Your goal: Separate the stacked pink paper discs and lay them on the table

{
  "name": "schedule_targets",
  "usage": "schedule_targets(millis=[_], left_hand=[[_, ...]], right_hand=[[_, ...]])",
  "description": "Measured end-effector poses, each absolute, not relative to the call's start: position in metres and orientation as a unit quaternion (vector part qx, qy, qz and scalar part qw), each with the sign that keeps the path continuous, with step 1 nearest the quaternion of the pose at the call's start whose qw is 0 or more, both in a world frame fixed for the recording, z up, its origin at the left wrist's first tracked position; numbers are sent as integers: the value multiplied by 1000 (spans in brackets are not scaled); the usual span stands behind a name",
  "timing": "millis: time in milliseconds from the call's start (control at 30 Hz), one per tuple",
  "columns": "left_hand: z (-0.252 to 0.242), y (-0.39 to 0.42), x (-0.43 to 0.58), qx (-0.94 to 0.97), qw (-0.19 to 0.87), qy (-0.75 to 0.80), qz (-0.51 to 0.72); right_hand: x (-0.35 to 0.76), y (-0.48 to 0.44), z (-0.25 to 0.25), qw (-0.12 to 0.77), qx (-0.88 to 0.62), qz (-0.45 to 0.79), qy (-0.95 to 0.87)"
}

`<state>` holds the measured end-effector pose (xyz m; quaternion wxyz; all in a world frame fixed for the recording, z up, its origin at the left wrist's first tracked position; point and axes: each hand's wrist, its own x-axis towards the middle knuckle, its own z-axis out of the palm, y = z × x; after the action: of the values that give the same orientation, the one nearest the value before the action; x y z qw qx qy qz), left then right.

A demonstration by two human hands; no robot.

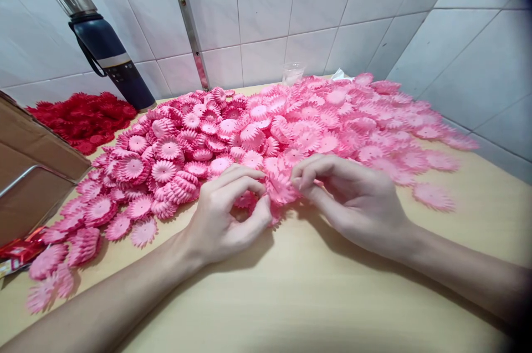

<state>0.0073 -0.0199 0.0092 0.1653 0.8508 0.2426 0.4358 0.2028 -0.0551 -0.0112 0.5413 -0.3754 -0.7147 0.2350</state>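
Note:
Between my two hands, just above the table, is a pink artificial flower petal piece (282, 189), partly blurred. My left hand (233, 211) pinches its left edge between thumb and fingers. On the other side, my right hand (353, 198) has thumb and fingertips pinched together at or beside the piece's right edge; I cannot make out what exactly they grip. Right behind both hands spreads a large heap of pink petal pieces (228, 127), round with fringed edges. The heap's left part is deeper pink, and some pieces there are stacked in one another.
A dark blue thermos (112, 54) stands at the back left beside a pile of red petal pieces (89, 117). At the left edge is a cardboard box (31, 170), with red packaging (22, 247) below it. A clear cup (293, 71) stands behind the heap, near the tiled wall (266, 4).

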Motion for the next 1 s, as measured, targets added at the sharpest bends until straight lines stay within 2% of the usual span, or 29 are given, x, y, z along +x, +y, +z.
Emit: schedule_targets(millis=[167,533,1000], left_hand=[[7,-18,7,846,181,252,434],[2,-14,3,859,190,216,422],[-1,-14,3,873,195,191,404]], right_hand=[[201,-59,-9,508,-325,213,-769],[202,-58,-6,488,-343,198,-778],[201,-59,-8,502,-354,189,-766]])
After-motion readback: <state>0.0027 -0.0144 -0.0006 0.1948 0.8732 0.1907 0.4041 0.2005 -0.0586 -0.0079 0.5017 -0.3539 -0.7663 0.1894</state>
